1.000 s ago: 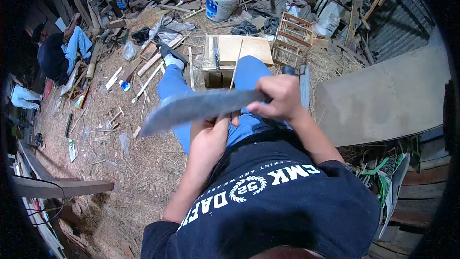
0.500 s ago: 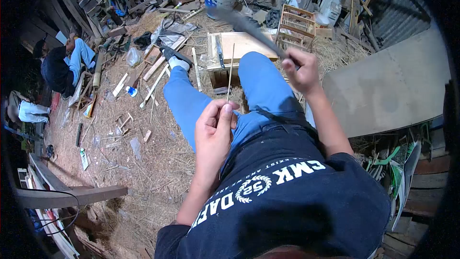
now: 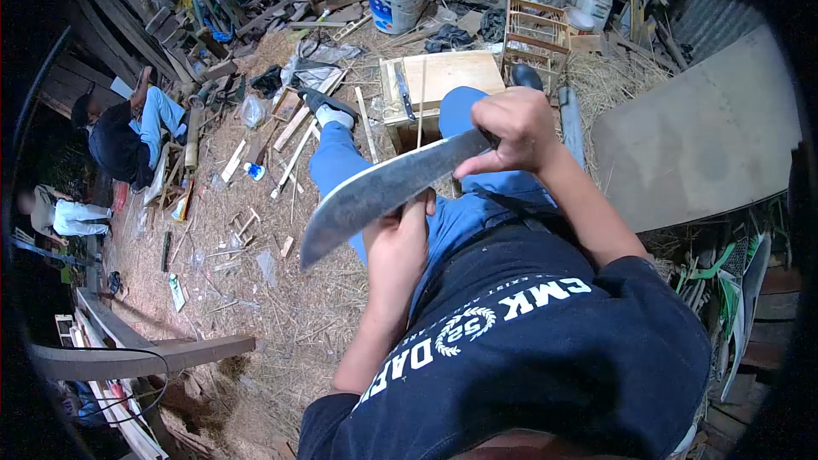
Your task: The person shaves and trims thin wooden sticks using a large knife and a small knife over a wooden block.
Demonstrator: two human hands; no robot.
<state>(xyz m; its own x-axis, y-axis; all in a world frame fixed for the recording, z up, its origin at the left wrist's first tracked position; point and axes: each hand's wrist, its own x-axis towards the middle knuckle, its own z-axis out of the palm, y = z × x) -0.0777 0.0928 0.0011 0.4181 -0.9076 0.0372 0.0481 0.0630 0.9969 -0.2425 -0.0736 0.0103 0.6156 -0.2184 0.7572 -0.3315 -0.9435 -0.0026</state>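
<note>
My right hand (image 3: 518,129) is wrapped round the handle of a machete (image 3: 379,192). Its broad blade points left and slants down, crossing over the fingers of my left hand (image 3: 399,243). A thin wooden stick (image 3: 423,98) rises beyond the blade, roughly upright, its lower end running down to my left hand, which is closed on it. The blade hides that grip and part of the stick. Whether the blade touches the stick I cannot tell. Past my knees, a small knife (image 3: 403,89) lies on a wooden box (image 3: 460,72).
A white bucket (image 3: 396,4) stands at the back beside a small wooden rack (image 3: 535,34). Wood scraps and shavings cover the ground (image 3: 290,307). A flat board (image 3: 699,136) lies at the right. One person (image 3: 128,136) sits at the left; another person (image 3: 72,215) is below.
The machete has swung down from its raised position to lie across the front of my left hand. My view has shifted slightly, and the stick remains in my left hand.
</note>
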